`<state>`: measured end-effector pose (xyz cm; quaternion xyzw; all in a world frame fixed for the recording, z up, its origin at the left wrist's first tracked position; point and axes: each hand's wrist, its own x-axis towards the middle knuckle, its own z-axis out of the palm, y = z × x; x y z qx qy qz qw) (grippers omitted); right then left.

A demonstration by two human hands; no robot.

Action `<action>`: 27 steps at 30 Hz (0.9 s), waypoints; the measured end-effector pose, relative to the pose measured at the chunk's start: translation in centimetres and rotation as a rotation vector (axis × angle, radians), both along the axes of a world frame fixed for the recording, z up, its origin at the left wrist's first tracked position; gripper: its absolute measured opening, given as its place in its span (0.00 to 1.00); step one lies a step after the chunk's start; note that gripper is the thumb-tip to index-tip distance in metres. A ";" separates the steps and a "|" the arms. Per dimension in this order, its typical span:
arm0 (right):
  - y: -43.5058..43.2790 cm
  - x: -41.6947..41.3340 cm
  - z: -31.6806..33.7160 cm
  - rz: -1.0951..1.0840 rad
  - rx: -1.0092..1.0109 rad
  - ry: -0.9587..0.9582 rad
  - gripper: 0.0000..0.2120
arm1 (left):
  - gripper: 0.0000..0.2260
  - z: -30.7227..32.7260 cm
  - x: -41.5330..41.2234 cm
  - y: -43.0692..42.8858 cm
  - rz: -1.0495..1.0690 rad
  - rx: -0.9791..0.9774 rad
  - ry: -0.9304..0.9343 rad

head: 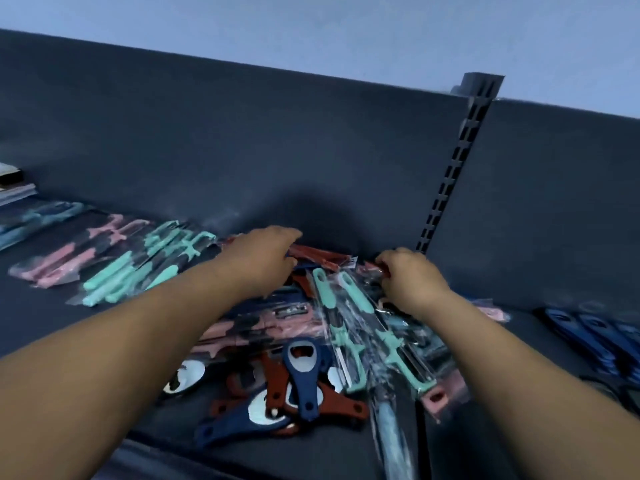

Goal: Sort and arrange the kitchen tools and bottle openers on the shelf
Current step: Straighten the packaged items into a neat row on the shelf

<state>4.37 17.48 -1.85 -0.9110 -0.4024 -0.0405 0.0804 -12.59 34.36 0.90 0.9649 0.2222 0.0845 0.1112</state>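
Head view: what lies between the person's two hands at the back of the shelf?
In the head view, red packets and two teal-handled peelers in clear wrap lie between the left hand and right hand.

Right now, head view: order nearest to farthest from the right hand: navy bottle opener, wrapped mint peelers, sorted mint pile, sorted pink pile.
From the right hand:
1. wrapped mint peelers, just left
2. navy bottle opener, front of heap
3. sorted mint pile, left
4. sorted pink pile, far left
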 end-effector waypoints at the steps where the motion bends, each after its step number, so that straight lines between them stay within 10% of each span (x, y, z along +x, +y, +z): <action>1: -0.1 -0.1 0.4 -0.007 0.048 0.003 0.11 | 0.24 -0.1 0.6 0.5 -0.035 -0.005 0.017; 5: -0.4 -1.1 3.0 -0.113 0.448 0.202 0.07 | 0.15 -0.3 3.4 2.4 -0.196 -0.019 0.088; 13: -0.7 -4.0 5.2 -0.384 1.286 1.224 0.05 | 0.05 -2.2 6.2 3.5 -0.312 -0.032 0.046; 27: -3.0 -8.5 5.6 -0.408 1.391 0.934 0.06 | 0.08 2.9 4.6 1.5 -0.178 -0.774 -0.433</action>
